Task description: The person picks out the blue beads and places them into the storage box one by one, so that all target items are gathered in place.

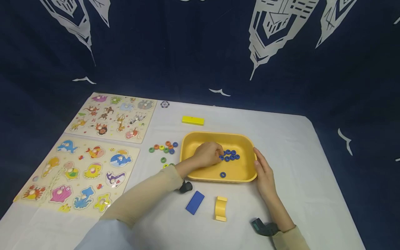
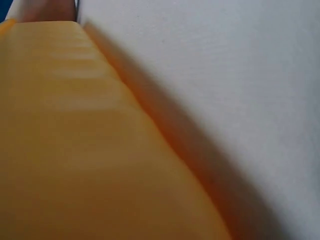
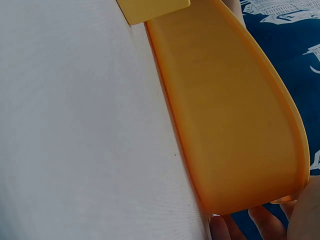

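Observation:
A yellow tray (image 1: 200,176) lies on the white table, its outer wall (image 2: 100,125) filling much of the left wrist view. Inside it is a cluster of small blue beads (image 1: 232,157), with another blue bead (image 1: 223,175) apart near the front wall. My left hand (image 1: 207,154) reaches into the tray, curled fingers and thumb pinching at a blue bead (image 1: 221,158) on the cluster's left side; the fingertips are partly hidden. My right hand (image 1: 265,175) rests against the tray's right end, fingers fairly straight, and its fingers (image 3: 265,220) show beyond the tray's end in the right wrist view.
Left of the tray lie loose coloured beads (image 1: 166,150). Two animal puzzle boards (image 1: 134,152) cover the table's left side. A yellow block (image 1: 192,120) lies behind the tray; a blue block (image 1: 195,202) and a yellow arch block (image 1: 220,209) lie in front. A patterned chip (image 1: 165,104) sits farther back.

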`<control>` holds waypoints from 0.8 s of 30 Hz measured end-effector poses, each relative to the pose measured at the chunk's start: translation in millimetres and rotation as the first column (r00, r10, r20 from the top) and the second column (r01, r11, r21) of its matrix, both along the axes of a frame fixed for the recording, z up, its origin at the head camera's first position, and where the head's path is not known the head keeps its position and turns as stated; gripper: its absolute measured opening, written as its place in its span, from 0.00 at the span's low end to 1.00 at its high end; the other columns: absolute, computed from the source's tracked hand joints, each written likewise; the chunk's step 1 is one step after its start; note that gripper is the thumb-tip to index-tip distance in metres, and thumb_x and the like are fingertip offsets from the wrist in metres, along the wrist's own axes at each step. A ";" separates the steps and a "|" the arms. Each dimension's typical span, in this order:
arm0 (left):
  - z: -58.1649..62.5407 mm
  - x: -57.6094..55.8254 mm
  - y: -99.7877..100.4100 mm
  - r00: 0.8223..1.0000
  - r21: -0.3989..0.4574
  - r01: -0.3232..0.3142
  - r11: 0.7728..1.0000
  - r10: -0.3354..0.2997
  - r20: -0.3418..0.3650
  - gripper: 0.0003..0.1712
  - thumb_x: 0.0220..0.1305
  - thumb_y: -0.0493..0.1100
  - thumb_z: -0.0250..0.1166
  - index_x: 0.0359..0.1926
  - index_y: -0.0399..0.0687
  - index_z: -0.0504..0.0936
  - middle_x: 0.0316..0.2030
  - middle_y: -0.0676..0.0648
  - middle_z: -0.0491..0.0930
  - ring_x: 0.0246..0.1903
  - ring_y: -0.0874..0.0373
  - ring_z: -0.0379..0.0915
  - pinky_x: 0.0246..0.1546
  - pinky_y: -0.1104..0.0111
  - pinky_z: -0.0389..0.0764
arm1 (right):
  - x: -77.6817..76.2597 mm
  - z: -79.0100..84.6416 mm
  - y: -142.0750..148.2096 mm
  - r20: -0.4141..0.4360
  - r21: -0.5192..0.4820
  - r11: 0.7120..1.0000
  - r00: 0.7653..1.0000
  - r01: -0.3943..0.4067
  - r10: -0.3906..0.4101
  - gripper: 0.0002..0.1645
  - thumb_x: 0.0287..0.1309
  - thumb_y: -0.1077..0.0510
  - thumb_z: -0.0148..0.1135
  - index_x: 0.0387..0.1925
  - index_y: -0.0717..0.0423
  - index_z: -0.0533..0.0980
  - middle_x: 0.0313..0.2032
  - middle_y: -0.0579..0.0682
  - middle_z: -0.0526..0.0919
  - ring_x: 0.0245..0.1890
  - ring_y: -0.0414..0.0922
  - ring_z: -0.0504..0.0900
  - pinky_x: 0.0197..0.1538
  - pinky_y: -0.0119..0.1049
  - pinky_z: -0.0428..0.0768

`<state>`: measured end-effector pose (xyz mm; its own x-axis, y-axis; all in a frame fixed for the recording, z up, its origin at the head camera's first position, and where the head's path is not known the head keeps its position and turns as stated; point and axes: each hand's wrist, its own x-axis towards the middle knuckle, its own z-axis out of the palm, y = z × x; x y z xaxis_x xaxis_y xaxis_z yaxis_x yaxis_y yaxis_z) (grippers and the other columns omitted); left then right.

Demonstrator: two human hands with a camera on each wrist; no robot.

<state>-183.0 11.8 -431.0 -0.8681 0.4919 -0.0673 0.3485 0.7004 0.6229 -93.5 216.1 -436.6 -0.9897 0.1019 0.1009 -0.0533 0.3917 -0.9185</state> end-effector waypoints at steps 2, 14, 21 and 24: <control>0.3 0.6 0.6 1.000 -0.008 0.010 1.000 -0.010 0.002 0.13 0.44 0.41 0.67 0.36 0.51 0.81 0.15 0.58 0.73 0.19 0.66 0.67 0.23 0.75 0.68 | -0.3 -0.3 0.6 -0.001 -0.008 1.000 1.000 0.001 -0.001 0.24 0.66 0.56 0.39 0.63 0.47 0.59 0.64 0.44 0.59 0.65 0.42 0.54 0.57 0.13 0.54; 39.9 36.2 -41.4 0.965 0.326 -0.116 0.938 0.184 -0.184 0.17 0.45 0.42 0.69 0.40 0.49 0.81 0.29 0.53 0.78 0.30 0.62 0.71 0.33 0.72 0.72 | -0.9 -0.6 -1.0 0.004 -0.029 1.000 1.000 -0.013 0.013 0.24 0.66 0.56 0.39 0.63 0.46 0.58 0.64 0.44 0.58 0.65 0.42 0.53 0.57 0.14 0.55; 23.5 44.0 -101.9 0.880 0.579 -0.277 0.767 0.444 -0.167 0.14 0.44 0.38 0.69 0.36 0.45 0.81 0.27 0.45 0.77 0.29 0.54 0.72 0.34 0.61 0.77 | 0.8 0.7 0.4 -0.002 -0.020 1.000 1.000 -0.013 0.013 0.24 0.66 0.56 0.38 0.64 0.47 0.57 0.65 0.44 0.58 0.66 0.42 0.53 0.57 0.14 0.55; 9.3 42.2 -120.5 0.847 0.603 -0.335 0.724 0.512 -0.144 0.13 0.45 0.39 0.69 0.35 0.47 0.81 0.26 0.48 0.77 0.28 0.56 0.72 0.35 0.65 0.77 | 2.2 1.8 1.1 -0.004 -0.008 1.000 1.000 -0.005 0.005 0.24 0.66 0.56 0.39 0.64 0.47 0.58 0.65 0.44 0.58 0.66 0.42 0.53 0.57 0.14 0.54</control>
<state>-140.9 -108.6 -421.7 -0.9277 -0.0568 0.3689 0.3180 0.3971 0.8609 -91.2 217.2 -434.7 -0.9897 0.0980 0.1045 -0.0592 0.3845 -0.9212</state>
